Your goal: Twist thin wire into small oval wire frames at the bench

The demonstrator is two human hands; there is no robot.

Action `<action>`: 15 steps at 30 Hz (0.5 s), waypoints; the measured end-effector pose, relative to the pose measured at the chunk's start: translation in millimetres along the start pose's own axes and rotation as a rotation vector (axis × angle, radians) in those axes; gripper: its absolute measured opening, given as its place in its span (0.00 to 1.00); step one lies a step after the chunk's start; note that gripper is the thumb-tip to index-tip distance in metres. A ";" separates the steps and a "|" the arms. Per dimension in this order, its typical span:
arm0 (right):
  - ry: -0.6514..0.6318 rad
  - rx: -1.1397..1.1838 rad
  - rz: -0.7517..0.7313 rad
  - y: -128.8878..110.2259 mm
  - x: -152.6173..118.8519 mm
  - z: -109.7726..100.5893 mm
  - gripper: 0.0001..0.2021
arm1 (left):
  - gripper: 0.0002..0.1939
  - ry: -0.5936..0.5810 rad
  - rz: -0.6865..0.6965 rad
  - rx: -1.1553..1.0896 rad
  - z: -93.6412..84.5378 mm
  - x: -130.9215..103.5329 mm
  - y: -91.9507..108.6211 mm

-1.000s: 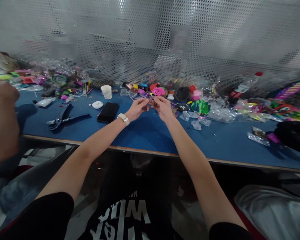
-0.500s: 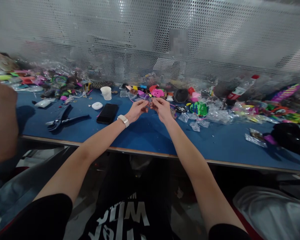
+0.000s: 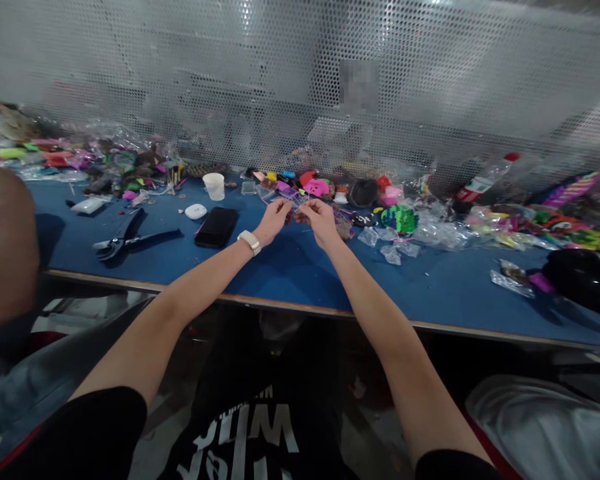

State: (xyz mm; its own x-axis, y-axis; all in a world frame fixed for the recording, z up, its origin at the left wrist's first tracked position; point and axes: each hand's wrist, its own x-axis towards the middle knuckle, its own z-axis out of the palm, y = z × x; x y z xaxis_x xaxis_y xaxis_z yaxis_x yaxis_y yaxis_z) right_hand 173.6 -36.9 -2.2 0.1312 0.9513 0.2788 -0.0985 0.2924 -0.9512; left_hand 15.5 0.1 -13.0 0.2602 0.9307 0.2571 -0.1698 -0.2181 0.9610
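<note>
I pinch a tiny, indistinct piece point(image 3: 295, 209) between left hand point(image 3: 273, 222) and right hand point(image 3: 321, 220), fingertips drawn close, probably for finer control.

Person's own hands point(image 3: 274, 220): two
White cup point(image 3: 214, 187): one
Phone point(image 3: 217, 227): one
Wristband point(image 3: 250, 242): one
Two-handled tool point(image 3: 135, 239): one
Red-capped bottle point(image 3: 481, 181): one
Rounded white object point(image 3: 196, 211): one
Neighbour's arm point(image 3: 7, 233): one

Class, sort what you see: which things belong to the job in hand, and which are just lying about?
In hand:
- left hand
- right hand
- small item at their fingertips, too small to identify

Apparently just lying about, untouched:
- black phone
- dark-handled cutting tool
- white cup
- red-capped bottle
</note>
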 end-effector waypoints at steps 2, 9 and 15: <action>0.011 -0.024 -0.004 1.5 0.5 -0.7 0.29 | 0.18 0.004 0.030 0.065 -0.8 1.1 -2.4; -0.027 -0.194 -0.071 3.7 0.4 -5.0 0.31 | 0.18 -0.082 0.222 0.243 -8.4 2.0 -4.8; -0.032 -0.294 -0.156 9.3 3.8 -8.5 0.29 | 0.12 -0.080 0.293 0.412 -11.9 -1.1 1.5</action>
State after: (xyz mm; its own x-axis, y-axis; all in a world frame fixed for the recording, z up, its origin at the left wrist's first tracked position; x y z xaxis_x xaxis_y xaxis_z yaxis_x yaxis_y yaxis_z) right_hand 181.5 -31.3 -11.1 0.0907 0.9013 0.4236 0.2094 0.3986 -0.8929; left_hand 3.6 2.2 -13.1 0.3325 0.7914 0.5129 0.1378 -0.5788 0.8037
